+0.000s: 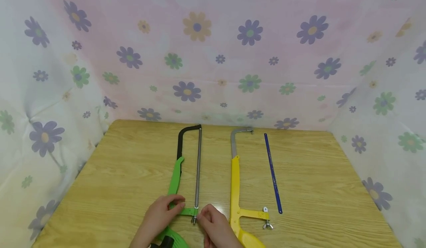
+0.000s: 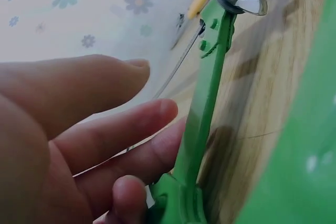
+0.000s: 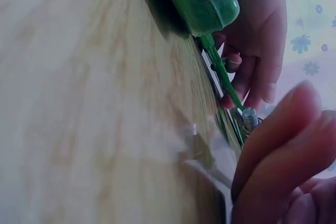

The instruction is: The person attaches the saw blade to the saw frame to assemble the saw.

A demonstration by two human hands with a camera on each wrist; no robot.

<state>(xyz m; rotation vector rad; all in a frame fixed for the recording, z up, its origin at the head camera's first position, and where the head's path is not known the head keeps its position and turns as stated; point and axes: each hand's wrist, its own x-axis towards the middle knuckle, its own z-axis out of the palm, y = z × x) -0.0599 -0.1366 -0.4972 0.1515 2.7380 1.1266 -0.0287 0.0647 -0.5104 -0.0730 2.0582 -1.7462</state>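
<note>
A green hacksaw (image 1: 174, 177) with a black front bow lies on the table, its grey blade (image 1: 198, 166) running from bow tip to lower green arm. My left hand (image 1: 163, 211) is over the frame; in the left wrist view its fingers (image 2: 157, 114) are loosely bent beside the green arm (image 2: 202, 98), fingertips right at it, thumb apart. A wing nut (image 2: 254, 6) sits on a threaded bolt at the arm's end. Close to the right of that wing nut is my right hand (image 1: 216, 224), fingers bent, thumb tip beside it, the wing nut not between them.
Right of the green saw lies a yellow hacksaw (image 1: 235, 181) with no blade across its frame, its own wing nut (image 1: 267, 225) at the lower arm. A blue hacksaw blade (image 1: 273, 174) lies farther right. Flowered cloth (image 1: 219, 70) walls the wooden table (image 1: 133, 159) at back and sides.
</note>
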